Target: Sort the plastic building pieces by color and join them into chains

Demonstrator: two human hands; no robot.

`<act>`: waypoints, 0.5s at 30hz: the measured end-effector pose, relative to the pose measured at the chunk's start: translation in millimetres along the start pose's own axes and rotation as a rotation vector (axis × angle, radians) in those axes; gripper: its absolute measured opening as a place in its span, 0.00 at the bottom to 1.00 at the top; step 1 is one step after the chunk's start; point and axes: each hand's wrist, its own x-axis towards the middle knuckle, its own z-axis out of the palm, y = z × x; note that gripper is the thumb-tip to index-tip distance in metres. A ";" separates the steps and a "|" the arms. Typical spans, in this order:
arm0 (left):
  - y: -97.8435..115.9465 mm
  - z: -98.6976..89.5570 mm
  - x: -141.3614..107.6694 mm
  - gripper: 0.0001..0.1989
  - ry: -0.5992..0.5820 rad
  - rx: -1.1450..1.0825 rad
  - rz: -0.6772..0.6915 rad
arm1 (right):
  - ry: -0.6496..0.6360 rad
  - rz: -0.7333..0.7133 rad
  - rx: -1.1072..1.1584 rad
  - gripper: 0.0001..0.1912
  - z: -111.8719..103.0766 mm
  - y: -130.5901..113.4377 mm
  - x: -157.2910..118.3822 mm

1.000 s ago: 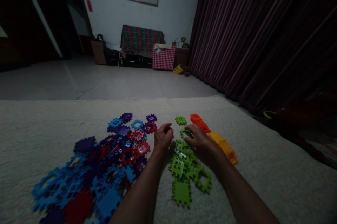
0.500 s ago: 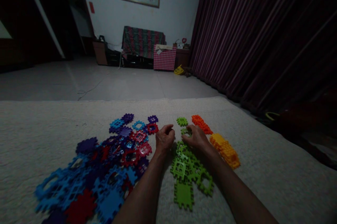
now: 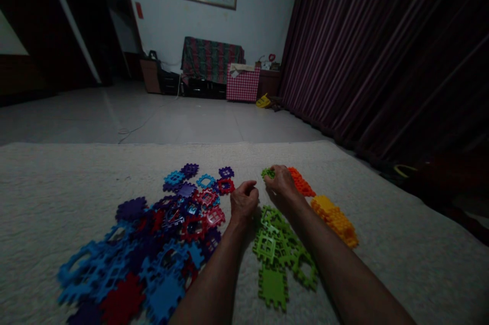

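My right hand (image 3: 281,182) is at the far end of the green pieces, its fingers closed on a green interlocking building piece (image 3: 267,173) with toothed edges; the fingers partly cover it. My left hand (image 3: 244,200) rests just to the left, fingers curled and apart, with nothing visible in them. Between my forearms lies a loose group of green building pieces (image 3: 273,284), some solid and some with window-like cutouts. Left of my left hand spreads a mixed heap of blue, purple and red pieces (image 3: 164,297).
Right of my right hand, orange pieces (image 3: 301,182) lie in a slanting row, with a yellow row (image 3: 335,220) nearer me. Everything lies on a pale quilted cover (image 3: 382,243). Beyond its edge are a tiled floor (image 3: 198,124) and a dark curtain (image 3: 344,50).
My right hand has moved away from me, to the farthest green piece. The green piece formerly under its fingers is gone from that spot. My left hand keeps its pose; the view has shifted slightly.
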 end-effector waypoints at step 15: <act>0.8 1.6 -1.3 0.16 0.004 0.000 -0.003 | -0.443 0.024 0.487 0.10 -42.2 18.0 -65.8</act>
